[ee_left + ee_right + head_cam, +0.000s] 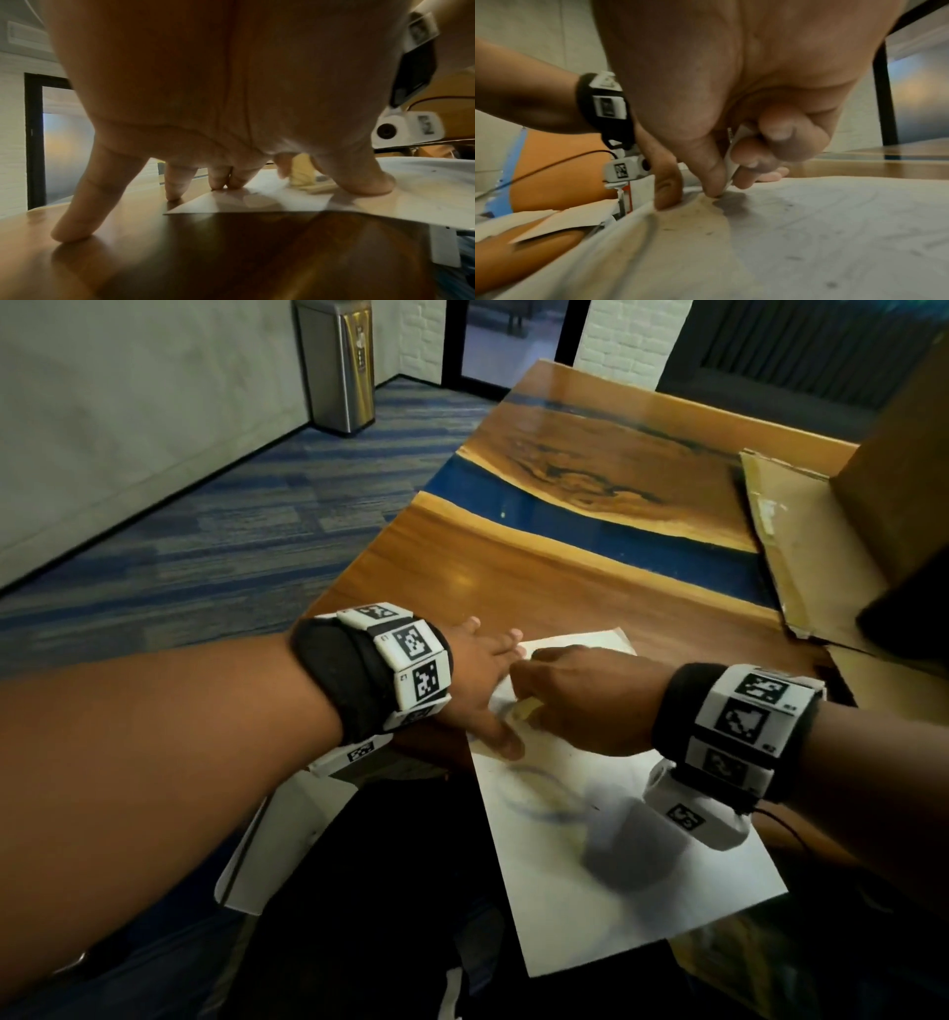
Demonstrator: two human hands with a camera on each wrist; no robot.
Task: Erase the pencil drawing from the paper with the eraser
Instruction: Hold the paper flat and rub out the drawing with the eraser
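A white sheet of paper (631,896) lies on the wooden table (539,577), and faint curved pencil lines (544,796) show near its left edge. My left hand (485,667) is spread flat, fingers straight. Its thumb (370,182) presses the paper (424,182) while the other fingers rest on the table and the sheet's corner. My right hand (580,701) pinches a pale yellow eraser (529,709) just right of that thumb. In the right wrist view the eraser (731,162) sits between thumb and fingers, its tip down on the smudged paper (808,233).
An open cardboard box (806,557) with spread flaps stands at the table's right. A white card (287,839) juts past the table's left edge under my left forearm. A metal bin (341,361) stands on the carpet far left. The paper's near end overhangs the table.
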